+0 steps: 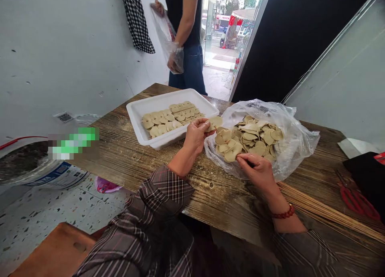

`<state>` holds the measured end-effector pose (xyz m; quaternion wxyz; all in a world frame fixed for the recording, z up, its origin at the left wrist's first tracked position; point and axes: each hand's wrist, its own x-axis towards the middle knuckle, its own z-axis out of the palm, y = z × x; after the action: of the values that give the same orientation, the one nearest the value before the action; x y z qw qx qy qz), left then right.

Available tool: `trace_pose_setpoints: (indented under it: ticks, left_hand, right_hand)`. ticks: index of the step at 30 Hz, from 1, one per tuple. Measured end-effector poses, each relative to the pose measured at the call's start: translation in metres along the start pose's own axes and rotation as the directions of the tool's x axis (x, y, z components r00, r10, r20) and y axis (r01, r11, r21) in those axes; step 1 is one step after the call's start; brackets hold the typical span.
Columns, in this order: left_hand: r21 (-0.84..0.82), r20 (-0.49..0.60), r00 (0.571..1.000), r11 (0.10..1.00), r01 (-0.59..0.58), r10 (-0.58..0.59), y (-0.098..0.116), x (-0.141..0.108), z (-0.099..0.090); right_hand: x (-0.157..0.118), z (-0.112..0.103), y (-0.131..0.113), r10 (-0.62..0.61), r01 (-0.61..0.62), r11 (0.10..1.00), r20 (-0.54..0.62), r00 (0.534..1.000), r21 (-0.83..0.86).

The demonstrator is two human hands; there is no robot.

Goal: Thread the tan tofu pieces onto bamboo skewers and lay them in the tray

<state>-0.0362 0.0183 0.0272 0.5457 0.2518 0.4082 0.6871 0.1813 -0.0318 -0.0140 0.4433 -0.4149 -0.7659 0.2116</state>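
My left hand (197, 134) is closed, pinching a round, flat beige slice (215, 122) between thumb and fingers. My right hand (257, 168) is pinched at the lower edge of a few threaded-looking slices (232, 152); the skewer in its fingers is mostly hidden. Both hands are over the near left side of a clear plastic bag (300, 136) filled with a heap of loose beige slices (260, 136). To the left, a white tray (136, 122) holds rows of slices on thin skewers (159, 117).
A bundle of bamboo skewers (315, 207) lies on the wooden table (126, 160) at right, near red-handled scissors (357, 201). Another person (186, 40) stands beyond the table, holding a plastic bag. At left are a bucket (33, 168) and a wooden stool (57, 251).
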Motion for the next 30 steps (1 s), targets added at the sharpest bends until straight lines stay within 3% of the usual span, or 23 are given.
trace_pose_setpoints:
  ticks: [8,17,30]
  left_hand:
    - [-0.001,0.023,1.0,1.0,-0.014,0.014,-0.002,0.001,-0.002]
    - [0.139,0.111,0.969,0.962,-0.234,0.22,-0.012,0.002,-0.002]
    - [0.25,0.152,0.945,0.914,-0.319,0.289,-0.013,0.006,-0.003]
  right_hand:
    - [0.0,-0.001,0.0,0.002,-0.002,1.0,0.006,1.0,0.003]
    - [0.002,-0.001,-0.002,0.072,-0.072,0.997,-0.012,0.997,0.015]
    - [0.001,0.0,-0.004,0.152,-0.152,0.987,0.008,0.988,0.052]
